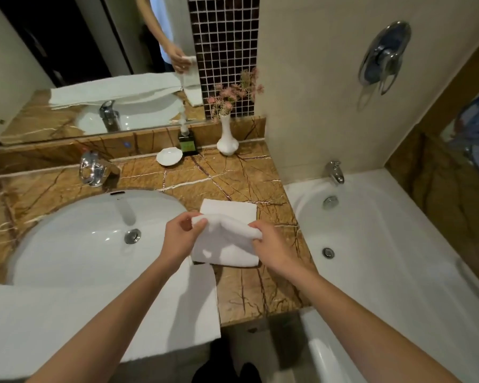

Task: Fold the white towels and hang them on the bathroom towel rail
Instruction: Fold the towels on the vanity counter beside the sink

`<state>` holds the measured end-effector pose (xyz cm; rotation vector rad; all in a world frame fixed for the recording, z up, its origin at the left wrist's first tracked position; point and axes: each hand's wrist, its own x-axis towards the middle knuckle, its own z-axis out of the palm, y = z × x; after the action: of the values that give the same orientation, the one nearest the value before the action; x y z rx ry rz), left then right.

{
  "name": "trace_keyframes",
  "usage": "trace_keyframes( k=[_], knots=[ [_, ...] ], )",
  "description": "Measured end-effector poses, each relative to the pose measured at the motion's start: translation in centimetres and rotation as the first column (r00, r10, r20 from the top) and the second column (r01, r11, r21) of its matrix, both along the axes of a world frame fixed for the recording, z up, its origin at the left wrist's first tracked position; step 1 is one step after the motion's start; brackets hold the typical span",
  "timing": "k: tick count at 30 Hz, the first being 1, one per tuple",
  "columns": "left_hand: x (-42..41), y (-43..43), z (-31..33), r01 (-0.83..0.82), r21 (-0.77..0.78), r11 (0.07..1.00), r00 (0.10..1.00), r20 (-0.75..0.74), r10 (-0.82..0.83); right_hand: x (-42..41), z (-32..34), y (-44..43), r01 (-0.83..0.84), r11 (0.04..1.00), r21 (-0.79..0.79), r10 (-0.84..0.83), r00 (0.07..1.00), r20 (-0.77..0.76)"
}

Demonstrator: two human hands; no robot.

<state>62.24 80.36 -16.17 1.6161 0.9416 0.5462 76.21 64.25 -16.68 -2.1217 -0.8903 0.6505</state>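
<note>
A big white towel [67, 322], cut off at the left edge, drapes over the sink [67, 239]. The left hand [177, 239] and the right hand [271, 244] each pinch the top edge of a small towel [224, 241]. It half hides a third, folded towel [228, 208] on the counter [246, 294]. The label on the bottle [188, 145] is too blurred to read.

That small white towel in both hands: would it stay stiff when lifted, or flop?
Probably floppy: the small towel droops between the left hand and right hand. Likely light too, since pinching alone raises its edge.
</note>
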Motion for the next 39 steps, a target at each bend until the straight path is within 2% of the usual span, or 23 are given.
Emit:
trace_keyframes(
  k=[5, 11, 14, 16, 18, 21, 27, 30, 34, 39],
  knots=[
    [-3.6, -2.3, 0.9, 0.015, 0.076, 0.997, 1.000, 0.025, -0.017, -3.1, 0.2, -2.1, -0.040, 0.999, 0.036, 0.039, 0.999, 0.036],
    [-7.6, -3.5, 0.8, 0.136, 0.187, 0.973, 0.990, -0.047, -0.130, -6.9, -0.3, -4.5, -0.036, 0.999, 0.004, 0.035, 0.992, 0.122],
    [-9.6, -4.5, -0.4, 0.221, 0.175, 0.959, 0.968, -0.157, -0.195, -8.9, -1.2, -5.7, -0.035, 0.999, -0.028, 0.039, 0.988, 0.148],
    [-11.0, -5.0, -1.4, 0.357, 0.145, 0.923, 0.913, -0.262, -0.312, -9.9, -1.9, -6.3, -0.046, 0.998, -0.043, 0.052, 0.988, 0.148],
    [-12.2, -5.5, -2.6, 0.516, 0.136, 0.845, 0.807, -0.406, -0.428, -10.8, -2.6, -7.0, -0.038, 0.997, -0.070, 0.048, 0.987, 0.156],
    [-13.4, -5.9, -3.9, 0.680, 0.232, 0.696, 0.678, -0.559, -0.477, -12.1, -3.9, -8.3, -0.050, 0.991, -0.122, 0.070, 0.982, 0.173],
    [-13.7, -6.4, -5.1, 0.811, 0.304, 0.500, 0.534, -0.734, -0.420, -12.6, -5.0, -9.1, -0.174, 0.948, -0.266, 0.234, 0.949, 0.210],
    [-12.5, -6.1, -5.4, 0.836, 0.307, 0.455, 0.483, -0.805, -0.344, -12.4, -4.8, -8.7, -0.211, 0.927, -0.309, 0.284, 0.935, 0.212],
    [-10.7, -6.2, -6.0, 0.874, 0.235, 0.425, 0.382, -0.873, -0.303, -11.9, -4.8, -7.5, -0.237, 0.901, -0.363, 0.336, 0.911, 0.239],
    [-10.4, -6.7, -6.9, 0.910, 0.186, 0.370, 0.282, -0.933, -0.224, -11.9, -5.8, -6.7, -0.282, 0.809, -0.516, 0.468, 0.839, 0.276]
  ],
)
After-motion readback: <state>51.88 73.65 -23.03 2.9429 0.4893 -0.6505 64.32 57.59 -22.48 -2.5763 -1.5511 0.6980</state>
